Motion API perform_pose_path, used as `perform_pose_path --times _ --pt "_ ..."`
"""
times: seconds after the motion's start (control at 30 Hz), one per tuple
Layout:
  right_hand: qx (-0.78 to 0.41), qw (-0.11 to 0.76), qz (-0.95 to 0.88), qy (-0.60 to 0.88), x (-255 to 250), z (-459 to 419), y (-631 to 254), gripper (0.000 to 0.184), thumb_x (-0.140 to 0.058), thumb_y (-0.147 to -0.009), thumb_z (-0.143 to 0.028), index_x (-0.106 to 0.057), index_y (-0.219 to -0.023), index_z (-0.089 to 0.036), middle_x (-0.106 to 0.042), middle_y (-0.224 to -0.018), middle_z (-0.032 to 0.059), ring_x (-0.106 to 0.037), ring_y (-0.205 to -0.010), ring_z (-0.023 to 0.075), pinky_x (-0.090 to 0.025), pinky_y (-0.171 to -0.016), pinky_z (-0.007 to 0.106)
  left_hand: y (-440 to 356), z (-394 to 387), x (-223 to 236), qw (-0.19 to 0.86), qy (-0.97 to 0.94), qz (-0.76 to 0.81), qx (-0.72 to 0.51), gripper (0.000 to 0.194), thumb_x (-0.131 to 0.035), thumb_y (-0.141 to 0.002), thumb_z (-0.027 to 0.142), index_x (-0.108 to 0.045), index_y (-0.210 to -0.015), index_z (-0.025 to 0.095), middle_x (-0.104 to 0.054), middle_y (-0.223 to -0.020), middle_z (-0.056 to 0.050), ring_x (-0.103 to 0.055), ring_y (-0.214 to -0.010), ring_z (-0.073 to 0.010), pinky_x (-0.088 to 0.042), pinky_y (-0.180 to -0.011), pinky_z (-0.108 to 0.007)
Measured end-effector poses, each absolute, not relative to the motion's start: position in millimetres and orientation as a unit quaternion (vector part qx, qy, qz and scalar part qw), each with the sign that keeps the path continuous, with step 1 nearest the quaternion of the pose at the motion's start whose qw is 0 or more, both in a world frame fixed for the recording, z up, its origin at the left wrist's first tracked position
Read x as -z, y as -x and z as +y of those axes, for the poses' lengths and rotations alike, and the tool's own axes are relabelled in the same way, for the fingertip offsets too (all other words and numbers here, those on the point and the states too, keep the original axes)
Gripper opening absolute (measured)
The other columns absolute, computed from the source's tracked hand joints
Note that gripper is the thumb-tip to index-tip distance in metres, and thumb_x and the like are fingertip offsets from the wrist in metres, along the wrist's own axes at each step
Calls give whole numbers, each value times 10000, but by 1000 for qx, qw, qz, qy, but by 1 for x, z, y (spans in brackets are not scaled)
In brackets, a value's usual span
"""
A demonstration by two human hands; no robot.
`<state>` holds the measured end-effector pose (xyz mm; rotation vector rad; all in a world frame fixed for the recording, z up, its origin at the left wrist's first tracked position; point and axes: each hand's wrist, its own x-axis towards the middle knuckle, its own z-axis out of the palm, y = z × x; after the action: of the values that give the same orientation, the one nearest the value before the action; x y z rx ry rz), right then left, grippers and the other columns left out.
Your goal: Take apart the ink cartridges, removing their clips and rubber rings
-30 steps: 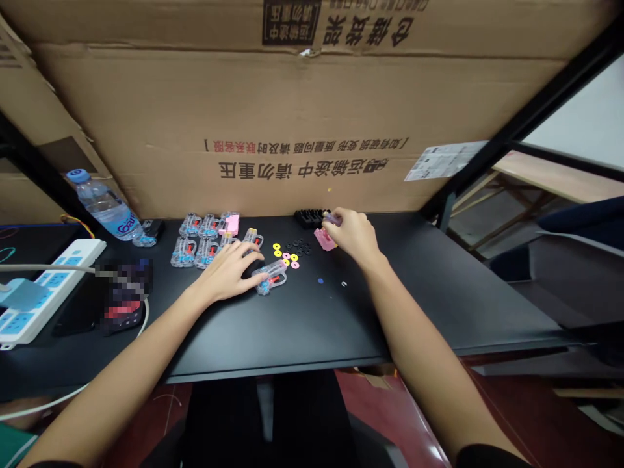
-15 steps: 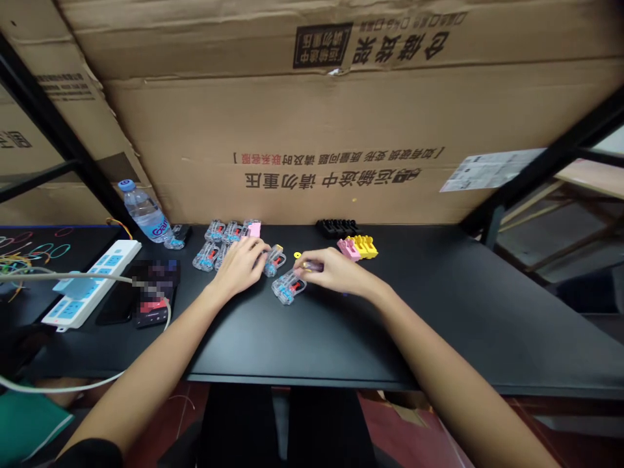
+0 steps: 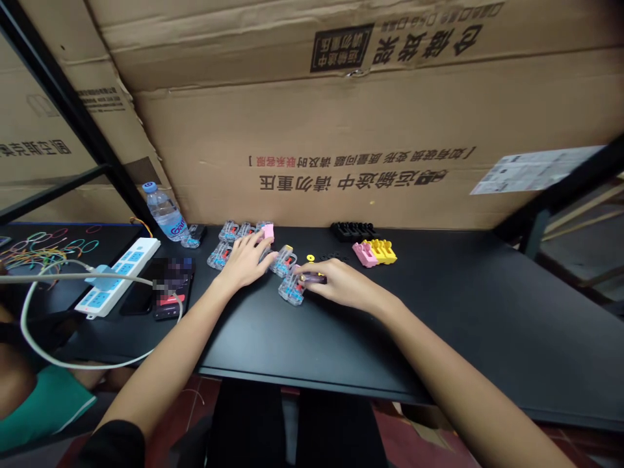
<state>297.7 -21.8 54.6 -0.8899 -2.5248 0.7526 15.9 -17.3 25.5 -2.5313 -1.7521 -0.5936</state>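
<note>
My left hand lies with spread fingers over a cluster of clear plastic units with blue and red inner parts. Its fingertips are by a pink piece. A clear unit with a yellow part sits just right of my left thumb. My right hand is closed on a short dark purple-brown piece, whose kind I cannot make out. Directly left of its fingertips is another clear unit with a pink part at its top. My right fingers partly cover this unit.
Behind the hands lie a yellow ring, small black rings, a black slotted holder and pink-and-yellow slotted holders. Leftward are a water bottle, power strip, phones and a looping cable. Cardboard walls the back.
The view has shifted, so the table items appear farther right. My left fingers have spread more over the clear units. A pink part now shows on the unit beside my right fingertips.
</note>
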Motion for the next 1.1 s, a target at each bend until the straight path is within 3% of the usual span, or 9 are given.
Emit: perform_pose_path --times 0.13,0.23,0.43,0.5,0.6,0.73,0.9,1.1 --pt "-239 195 -895 323 -49 -20 -297 432 -508 -987 -129 -780 -1302 -246 -838 -1031 77 -755 -818 225 -506 -770 307 -18 -10 -38 37 803 -558 205 506 -460 -1108 368 -539 -1585 219 -471 -1692 -139 -471 -1518 -341 -404 -1250 -515" --pt "-226 204 -898 317 -46 -20 -295 441 -491 -1004 -139 -761 -1337 -242 -831 -1077 95 -759 -851 230 -526 -795 316 -26 4 -49 48 790 -590 162 503 -503 -1078 349 -577 -1561 229 -499 -1656 -158 -569 -1395 -389 -474 -1169 -555" --pt "-196 239 -902 301 -44 -20 -293 404 -489 -988 -103 -785 -1227 -240 -798 -1118 103 -749 -993 250 -557 -907 364 -52 43 -51 4 750 -652 113 481 -629 -1005 414 -663 -1463 272 -534 -1582 -168 -588 -1355 -441 -490 -1126 -618" --pt "-187 239 -904 300 -45 -20 -294 382 -505 -983 -98 -789 -1195 -242 -793 -1069 93 -739 -976 248 -559 -908 365 -58 50 -49 1 744 -659 115 471 -647 -975 329 -674 -1441 268 -547 -1545 -186 -597 -1339 -440 -522 -1082 -616" --pt "-176 240 -906 300 -47 -19 -296 343 -519 -989 -104 -789 -1153 -240 -782 -1028 86 -730 -972 248 -551 -914 356 -63 52 -49 -1 741 -660 122 489 -662 -928 208 -689 -1413 264 -563 -1506 -182 -619 -1307 -418 -556 -1045 -579" --pt "-171 246 -906 301 -47 -19 -296 316 -539 -992 -103 -780 -1143 -240 -771 -1044 81 -721 -959 242 -539 -908 346 -58 47 -58 6 755 -636 158 437 -648 -952 190 -721 -1375 273 -559 -1531 -123 -645 -1286 -351 -556 -1090 -501" --pt "-156 247 -901 320 -44 -20 -295 371 -521 -984 -74 -777 -1184 -254 -758 -1090 76 -722 -1000 236 -545 -924 341 -33 38 -69 1 792 -532 299 389 -526 -1017 105 -767 -1299 223 -726 -1317 -86 -697 -1232 -252 -529 -1154 -395" --pt "-72 197 -934 291 -49 -24 -278 470 -516 -979 -46 -730 -1363 -213 -720 -1306 141 -681 -1146 290 -545 -1016 439 -2 17 -53 6 752 -474 459 297 -539 -1077 154 -742 -1290 193 -750 -1304 -95 -702 -1232 -207 -539 -1135 -369"
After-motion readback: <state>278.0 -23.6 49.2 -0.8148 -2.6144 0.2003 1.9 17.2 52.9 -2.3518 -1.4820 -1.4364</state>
